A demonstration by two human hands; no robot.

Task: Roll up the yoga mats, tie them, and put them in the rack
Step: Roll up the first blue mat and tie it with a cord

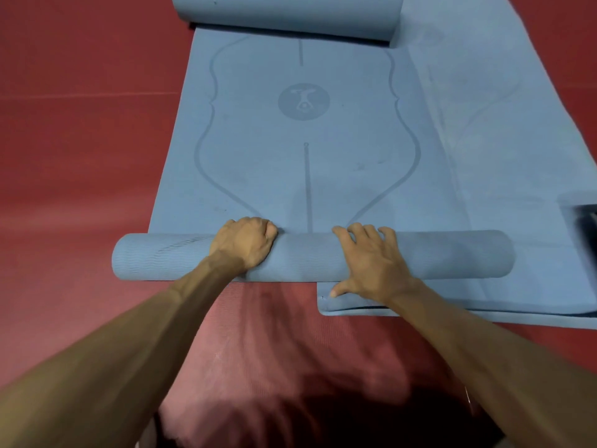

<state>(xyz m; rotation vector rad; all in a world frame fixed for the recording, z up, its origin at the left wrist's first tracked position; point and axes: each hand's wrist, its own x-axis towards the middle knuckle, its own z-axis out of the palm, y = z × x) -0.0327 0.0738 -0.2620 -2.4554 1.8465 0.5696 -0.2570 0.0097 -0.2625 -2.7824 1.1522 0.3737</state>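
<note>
Flooring (80,140) of deep red surrounds the work area, with a paler, ribbed red mat (274,334) spread beneath the person's forearms. A second blue mat (500,140) lies flat on the right, its near edge showing doubled layers. A dark object (581,218) at the right border is too blurred to identify. A fat blue roll (290,14) lies across the far end of the scene; whether it belongs to the mat being worked cannot be told.

The blue yoga mat (290,163) lies at centre, running away from the person, its near end wound into a tight cylinder (307,257) set crosswise. The cylinder's right end overlaps the second blue mat. Darker printed lines curve down both sides of the flat part, a straight line runs along the middle, and a round emblem (303,101) sits between them. The cylinder's outer face shows a fine wavy texture.

The left hand (244,242) grips the cylinder, fingers curled over its top. The right hand (371,263) holds it just beside, fingers spread and bent over the far side, thumb stretched along the near side.
</note>
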